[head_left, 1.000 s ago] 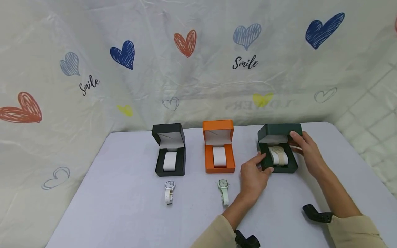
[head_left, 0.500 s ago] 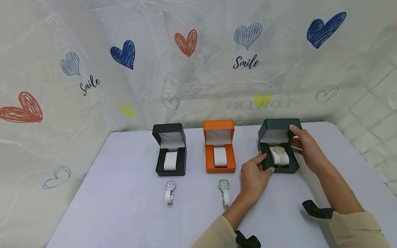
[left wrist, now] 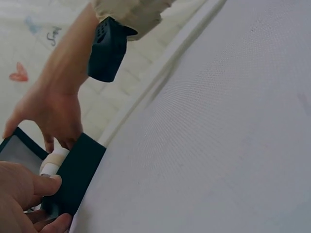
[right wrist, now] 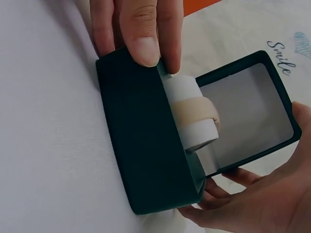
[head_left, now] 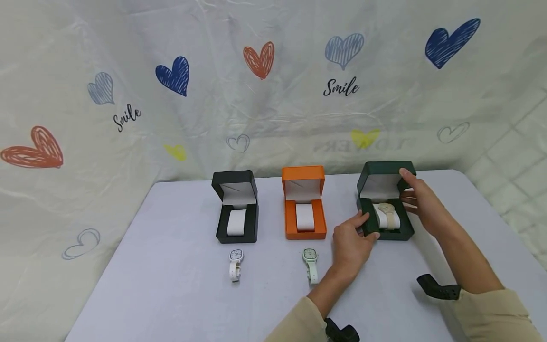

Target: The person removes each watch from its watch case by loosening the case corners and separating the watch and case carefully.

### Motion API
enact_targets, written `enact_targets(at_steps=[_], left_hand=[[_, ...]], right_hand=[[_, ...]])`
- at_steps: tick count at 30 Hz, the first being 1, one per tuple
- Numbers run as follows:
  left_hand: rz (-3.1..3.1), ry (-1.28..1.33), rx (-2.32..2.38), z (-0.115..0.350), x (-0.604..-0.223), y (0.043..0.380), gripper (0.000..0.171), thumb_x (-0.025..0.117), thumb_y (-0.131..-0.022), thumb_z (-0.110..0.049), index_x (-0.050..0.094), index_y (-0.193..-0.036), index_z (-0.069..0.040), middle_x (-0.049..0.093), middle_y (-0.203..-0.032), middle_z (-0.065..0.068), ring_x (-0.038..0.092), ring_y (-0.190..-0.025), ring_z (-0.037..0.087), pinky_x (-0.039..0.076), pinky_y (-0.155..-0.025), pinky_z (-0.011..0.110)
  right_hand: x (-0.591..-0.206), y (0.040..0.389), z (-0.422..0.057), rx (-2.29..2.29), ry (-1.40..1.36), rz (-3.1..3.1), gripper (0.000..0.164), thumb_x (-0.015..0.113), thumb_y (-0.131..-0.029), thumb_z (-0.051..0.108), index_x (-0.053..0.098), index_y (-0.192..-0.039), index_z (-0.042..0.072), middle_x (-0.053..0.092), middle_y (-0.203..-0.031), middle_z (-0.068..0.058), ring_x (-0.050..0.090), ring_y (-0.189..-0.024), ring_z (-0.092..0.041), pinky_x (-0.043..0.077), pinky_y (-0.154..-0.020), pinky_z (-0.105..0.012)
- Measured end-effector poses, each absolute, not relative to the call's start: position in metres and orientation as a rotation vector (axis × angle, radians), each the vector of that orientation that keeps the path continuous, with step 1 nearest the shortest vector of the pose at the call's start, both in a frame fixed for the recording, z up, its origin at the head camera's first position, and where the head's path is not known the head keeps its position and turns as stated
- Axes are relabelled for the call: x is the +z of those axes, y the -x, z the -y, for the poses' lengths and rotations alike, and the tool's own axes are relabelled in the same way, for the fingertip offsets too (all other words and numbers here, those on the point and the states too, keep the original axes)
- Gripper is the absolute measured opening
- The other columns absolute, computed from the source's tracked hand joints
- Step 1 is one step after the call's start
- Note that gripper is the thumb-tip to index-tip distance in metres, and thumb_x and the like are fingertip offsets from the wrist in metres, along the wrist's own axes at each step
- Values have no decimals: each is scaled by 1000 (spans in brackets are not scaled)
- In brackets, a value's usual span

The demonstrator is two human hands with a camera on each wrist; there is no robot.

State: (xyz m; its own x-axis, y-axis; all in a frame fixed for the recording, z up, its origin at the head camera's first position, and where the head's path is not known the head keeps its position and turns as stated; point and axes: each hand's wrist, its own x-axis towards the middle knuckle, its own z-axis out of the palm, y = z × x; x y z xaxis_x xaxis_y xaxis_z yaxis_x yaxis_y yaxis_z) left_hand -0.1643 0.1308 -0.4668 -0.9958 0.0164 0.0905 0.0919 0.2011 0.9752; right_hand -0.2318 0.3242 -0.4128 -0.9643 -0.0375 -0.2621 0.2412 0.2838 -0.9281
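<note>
Dark green watch box (head_left: 398, 235), lid (head_left: 386, 167) raised, both hands on it at the table's (head_left: 171, 289) right end.
Head view: inside I see a beige-strapped watch (head_left: 388, 216) around a white cushion (head_left: 380, 217); left hand (head_left: 350, 244) has its grip clamped on the front left corner, right hand (head_left: 429, 209) its grip bent round the lid's right side, thumb at the rim. Left wrist: left thumb and fingers pinch the smooth box, cushion partly hidden. Right wrist: plain pale grey lining (right wrist: 248, 109) in lid, squared rounded corners, beige strap circling the cushion's middle.
</note>
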Motion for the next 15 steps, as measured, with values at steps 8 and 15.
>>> enact_targets(at_steps=[8, 15], left_hand=[[2400, 105, -1924, -130, -468, 166, 54, 87, -81, -1, 73, -132, -15, 65, -144, -1, 62, -131, 9, 57, -87, 15], [2423, 99, -1924, -131, -467, 164, 55, 87, -82, -2, 72, -133, -15, 65, -145, -3, 62, -132, 9, 57, -88, 15]], right_hand=[[-426, 222, -329, -1727, -93, -2413, 73, 28, -109, 61, 20, -157, 6, 31, -153, -18, 28, -149, -41, 23, -127, -59], [-440, 212, -340, -1575, -18, -2526, 76, 41, -110, 48, 12, -165, 5, 33, -161, -18, 38, -140, -20, 31, -124, -56]])
